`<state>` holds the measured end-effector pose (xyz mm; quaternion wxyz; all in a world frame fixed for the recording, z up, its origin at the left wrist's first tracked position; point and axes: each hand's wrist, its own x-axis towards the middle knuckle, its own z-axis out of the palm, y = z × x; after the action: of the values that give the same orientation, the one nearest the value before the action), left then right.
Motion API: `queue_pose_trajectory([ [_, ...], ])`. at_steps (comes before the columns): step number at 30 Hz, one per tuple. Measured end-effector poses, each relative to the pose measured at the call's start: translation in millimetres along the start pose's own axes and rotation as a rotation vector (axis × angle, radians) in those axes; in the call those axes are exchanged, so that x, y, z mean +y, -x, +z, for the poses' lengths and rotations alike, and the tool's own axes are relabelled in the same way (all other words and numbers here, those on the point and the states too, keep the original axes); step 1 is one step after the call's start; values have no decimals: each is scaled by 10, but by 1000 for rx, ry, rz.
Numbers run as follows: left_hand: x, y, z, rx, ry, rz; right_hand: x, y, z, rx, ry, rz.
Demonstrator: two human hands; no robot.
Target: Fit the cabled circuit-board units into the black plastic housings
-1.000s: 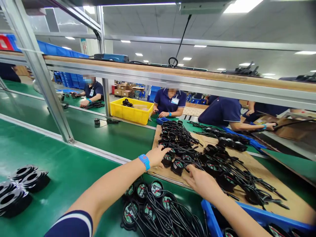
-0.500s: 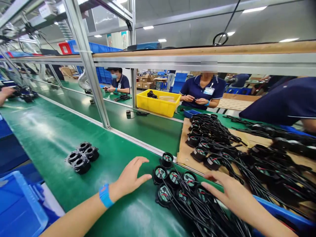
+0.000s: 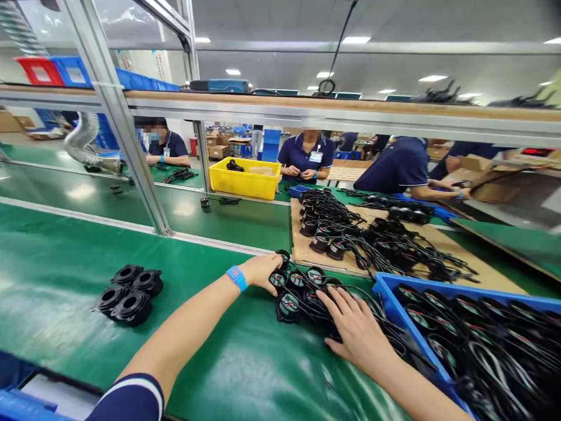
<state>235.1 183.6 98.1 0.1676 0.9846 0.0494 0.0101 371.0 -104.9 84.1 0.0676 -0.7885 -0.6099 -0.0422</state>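
A cluster of round black housings (image 3: 289, 305) with green circuit boards inside and black cables lies on the green bench top. My left hand (image 3: 262, 272), a blue band at its wrist, is curled round the far-left edge of the cluster, gripping a black housing (image 3: 284, 259) there. Over the near-right side of the cluster, my right hand (image 3: 354, 323) lies with fingers spread on the housings and cables, partly covering them. Off to the left stand several black ring-shaped parts (image 3: 131, 307), apart from both hands.
A blue crate (image 3: 409, 327) full of similar cabled housings stands at right. Behind it, cardboard (image 3: 302, 251) bears more housings. A yellow bin (image 3: 243, 182) sits beyond the metal post (image 3: 131, 134). Co-workers sit across the bench under a shelf (image 3: 245, 111).
The view has swung right, bringing the blue crate into sight. My left hand has reached the cluster's far-left edge, and my right hand has come down flat onto the cables.
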Motion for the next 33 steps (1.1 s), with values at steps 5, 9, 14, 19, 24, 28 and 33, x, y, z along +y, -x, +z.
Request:
queue_pose_trajectory([
  [5, 127, 43, 33, 11, -47, -14, -134, -31, -85, 3, -70, 71],
  [9, 198, 35, 52, 24, -75, -29, -103, -123, -257, -83, -167, 130],
  [14, 134, -7, 18, 4, -77, -16, -24, -239, -404, -237, -246, 154],
  [19, 43, -42, -55, -21, -56, -17, 40, -366, -584, -305, -272, 133],
  [24, 7, -18, -43, -77, -14, -59, 52, -307, -550, -362, -285, 139],
  [28, 22, 3, -68, -140, 36, -125, 160, -289, -523, -420, -404, 132],
  [33, 189, -116, -581, -242, 60, -197, 599, -504, -713, -455, -780, 104],
])
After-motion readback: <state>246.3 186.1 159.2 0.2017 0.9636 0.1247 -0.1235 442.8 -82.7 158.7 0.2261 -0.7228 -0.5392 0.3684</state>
